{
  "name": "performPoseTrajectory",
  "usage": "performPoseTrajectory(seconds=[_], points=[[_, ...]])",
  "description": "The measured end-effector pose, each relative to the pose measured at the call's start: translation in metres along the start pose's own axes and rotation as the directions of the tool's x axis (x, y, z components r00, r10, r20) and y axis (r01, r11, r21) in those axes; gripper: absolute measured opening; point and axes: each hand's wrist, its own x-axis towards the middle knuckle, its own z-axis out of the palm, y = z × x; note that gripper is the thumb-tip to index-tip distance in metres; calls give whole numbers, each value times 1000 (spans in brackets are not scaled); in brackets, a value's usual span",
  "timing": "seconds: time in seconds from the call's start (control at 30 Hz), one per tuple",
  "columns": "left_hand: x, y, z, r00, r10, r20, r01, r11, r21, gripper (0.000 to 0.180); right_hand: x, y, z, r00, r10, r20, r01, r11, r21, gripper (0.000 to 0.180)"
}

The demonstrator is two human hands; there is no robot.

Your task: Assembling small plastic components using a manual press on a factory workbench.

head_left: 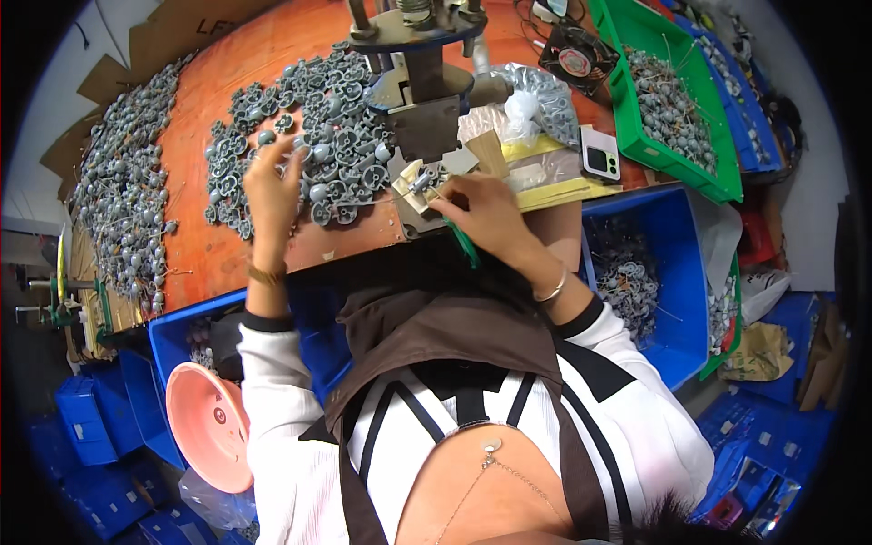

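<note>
Right now my left hand (pixel 272 186) is loosely open, thumb parted from the bent fingers, above the near-left side of a broad pile of grey rounded parts (pixel 341 168) that reaches close to the near edge of the orange-red tabletop (pixel 211 95). My right hand (pixel 486 213) is at that near edge, thumb and forefinger close together beside a small grey piece (pixel 421 181) on the pale block under the metal press (pixel 427 127); I cannot tell whether they pinch it. A green curved thing (pixel 463 243) shows under that hand, over the near edge. As for writing, the boldest is dark lettering on the cardboard (pixel 204 25) along the far edge, near the far-left corner. The black fan (pixel 572 56) by the right edge carries a round label with print too small to make out. Near the near-right corner lies a pale phone (pixel 599 153) with a dark panel, next to a green tray (pixel 698 86) of grey parts with wires. A heap of similar wired parts (pixel 127 191) runs along the left edge. Below the tabletop, the pink basin (pixel 186 436) bears a small dark round mark, and pale blank-looking labels dot the stacked blue bins (pixel 86 413) at left.
</note>
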Motion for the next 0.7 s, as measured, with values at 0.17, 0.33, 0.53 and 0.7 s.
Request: performPoseTrajectory(seconds=[0.17, 0.33, 0.53, 0.7], points=[[57, -105, 17, 991, -3, 137, -36, 958, 284, 28, -15, -16, -21, 977, 212, -11, -163, 787, 595, 16], [90, -147, 36, 929, -102, 355, 23, 975, 221, 11, -78, -8, -149, 946, 319, -49, -270, 866, 422, 11], [82, -135, 35, 944, 59, 324, -173, 926, 335, 32, -123, 1, -240, 842, 508, -182, -535, 743, -402, 13], [74, -119, 14, 996, -19, 86, 6, 989, 148, 24, -59, 106, -248, 794, 322, -516, -463, 869, -171, 14]])
